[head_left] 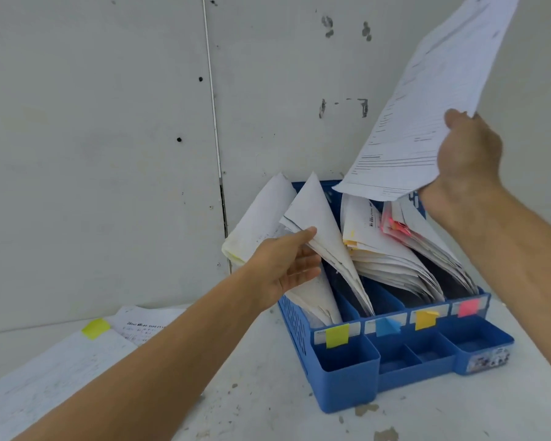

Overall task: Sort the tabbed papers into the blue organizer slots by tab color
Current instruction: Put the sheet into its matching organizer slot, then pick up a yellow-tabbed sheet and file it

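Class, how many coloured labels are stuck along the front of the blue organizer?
4, left to right along the organizer: yellow label, blue label, orange label, pink label. None seems hidden.

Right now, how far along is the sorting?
Done: all four slots of the blue plastic organizer hold papers. In hand: the right hand grips a white printed sheet above it while the left hand touches a filed stack. Left: a yellow-tabbed pile on the table.

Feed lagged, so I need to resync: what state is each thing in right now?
Blue organizer: upright, all four slots hold papers.
Right hand: grips printed sheet, tilted in the air, tab unseen.
Left hand: fingers straight, touching paper bundle.
Yellow-tabbed stack: lies flat on table, unsorted.
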